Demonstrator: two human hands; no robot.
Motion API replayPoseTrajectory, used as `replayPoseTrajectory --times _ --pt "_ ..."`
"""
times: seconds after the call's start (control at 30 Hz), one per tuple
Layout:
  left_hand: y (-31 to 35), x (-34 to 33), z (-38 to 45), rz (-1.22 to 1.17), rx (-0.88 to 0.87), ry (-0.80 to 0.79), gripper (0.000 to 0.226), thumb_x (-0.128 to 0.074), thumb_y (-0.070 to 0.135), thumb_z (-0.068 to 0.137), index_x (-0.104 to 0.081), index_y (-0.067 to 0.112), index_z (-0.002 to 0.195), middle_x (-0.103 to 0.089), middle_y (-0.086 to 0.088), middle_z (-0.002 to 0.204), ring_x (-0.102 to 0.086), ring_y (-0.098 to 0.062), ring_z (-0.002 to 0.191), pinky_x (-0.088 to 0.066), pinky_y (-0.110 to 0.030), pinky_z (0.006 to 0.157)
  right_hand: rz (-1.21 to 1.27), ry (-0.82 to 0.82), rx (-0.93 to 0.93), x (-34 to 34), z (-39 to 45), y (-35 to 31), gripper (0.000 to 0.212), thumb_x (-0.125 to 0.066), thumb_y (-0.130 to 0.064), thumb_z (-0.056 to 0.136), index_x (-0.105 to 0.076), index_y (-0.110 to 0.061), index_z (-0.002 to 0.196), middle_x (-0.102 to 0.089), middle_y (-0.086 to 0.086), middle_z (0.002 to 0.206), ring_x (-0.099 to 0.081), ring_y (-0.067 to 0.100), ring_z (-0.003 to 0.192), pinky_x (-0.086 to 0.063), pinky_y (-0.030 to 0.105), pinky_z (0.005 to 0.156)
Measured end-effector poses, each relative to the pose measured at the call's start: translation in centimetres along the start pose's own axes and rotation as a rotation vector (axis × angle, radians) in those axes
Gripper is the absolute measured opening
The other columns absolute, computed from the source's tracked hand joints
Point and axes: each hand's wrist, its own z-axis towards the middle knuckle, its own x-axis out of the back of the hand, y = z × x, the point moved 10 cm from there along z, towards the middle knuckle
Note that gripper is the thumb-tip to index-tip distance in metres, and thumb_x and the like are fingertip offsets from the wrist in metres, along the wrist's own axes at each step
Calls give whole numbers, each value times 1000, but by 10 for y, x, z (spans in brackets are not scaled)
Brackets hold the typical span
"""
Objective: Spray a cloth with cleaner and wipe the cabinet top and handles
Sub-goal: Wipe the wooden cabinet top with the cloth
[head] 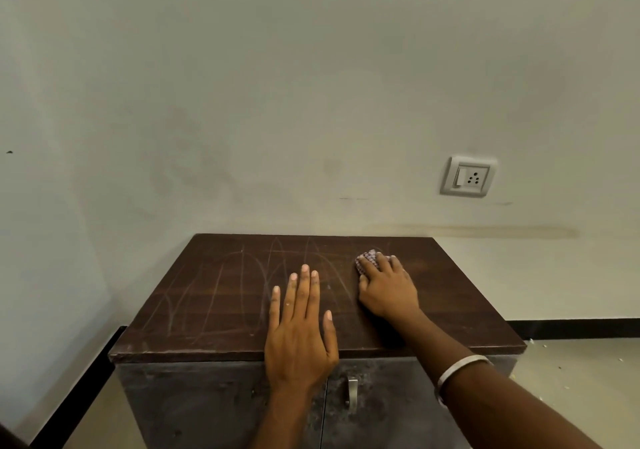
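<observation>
My right hand is clamped down on the cloth, bunched small under the fingers, up near the back of the cabinet top at about one o'clock from centre. My left hand lies flat and spread, gripping nothing, on the front edge at six o'clock, bracing.

The main risk I see is smearing rather than cleaning: pale arcing streaks cross the left and middle of the dark wood, so if the cloth is too dry or loaded with dust, further passes may only push residue around. The cloth is wadded so tight that only a little of it touches the wood, and it could slip out from under my fingers on a fast stroke. My braced palm may also leave prints on the wood it rests on.

The cloth looks pinkish and checked. One metal handle shows on the right door below; I judge it not yet wiped.
</observation>
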Motion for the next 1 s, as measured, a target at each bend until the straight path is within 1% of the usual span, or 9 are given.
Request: replayPoseTrajectory --times 0.1,0.2,0.37,0.43,0.57,0.73,0.8,0.9,1.0 --pt "-1 1 0 3 4 -2 63 -32 38 93 -30 12 150 -24 -3 159 -23 -18 147 -17 -44 118 26 -18 51 -5 1 -14 54 -27 -45 98 -21 -37 151 -15 1 162 -6 26 149 -11 44 121" --pt "-2 2 0 0 7 -1 63 -33 38 93 -30 12 150 -25 -3 159 -23 -18 146 -17 -45 118 29 -26 70 -1 2 3 52 -28 -44 99 -21 -38 150 -17 0 161 -8 24 149 -13 41 121" --pt "-1 2 0 8 0 1 62 -33 37 92 -33 12 149 -29 -3 157 -27 -19 145 -19 -46 117 2 31 -95 17 4 84 51 -29 -41 98 -27 -35 149 -22 3 159 -14 26 147 -16 42 120" --pt "0 1 1 12 -5 1 61 -34 37 92 -35 12 148 -31 -3 156 -29 -20 144 -20 -46 117 1 31 -154 17 5 100 52 -29 -40 97 -28 -35 149 -22 4 159 -14 27 147 -15 43 120" --pt "2 2 1 6 -13 11 61 -35 37 91 -37 13 147 -33 -3 155 -31 -20 143 -22 -47 116 -7 56 -197 15 5 81 52 -30 -41 97 -28 -36 149 -19 3 160 -12 30 147 -14 44 120" --pt "1 1 1 9 -3 3 61 -35 37 91 -37 14 147 -33 -2 155 -31 -18 143 -22 -47 116 11 38 -21 3 6 7 52 -29 -42 98 -26 -35 150 -18 2 161 -10 28 148 -11 43 120" --pt "0 2 0 5 -2 1 61 -35 37 91 -37 14 148 -33 -2 155 -31 -18 143 -22 -47 116 27 17 20 -2 7 -7 53 -28 -42 98 -24 -35 150 -17 1 161 -8 27 149 -10 43 121" --pt "-1 2 0 1 -2 0 61 -36 36 92 -36 14 148 -33 -1 155 -31 -17 143 -21 -46 117 31 -6 46 -1 8 5 53 -28 -42 98 -23 -36 150 -18 1 161 -9 25 149 -13 42 121" --pt "-1 2 0 -8 0 -6 60 -35 37 92 -36 15 148 -33 -1 155 -31 -17 143 -19 -46 117 13 27 -11 10 8 42 51 -29 -41 99 -26 -35 149 -21 2 160 -13 25 148 -14 41 119"
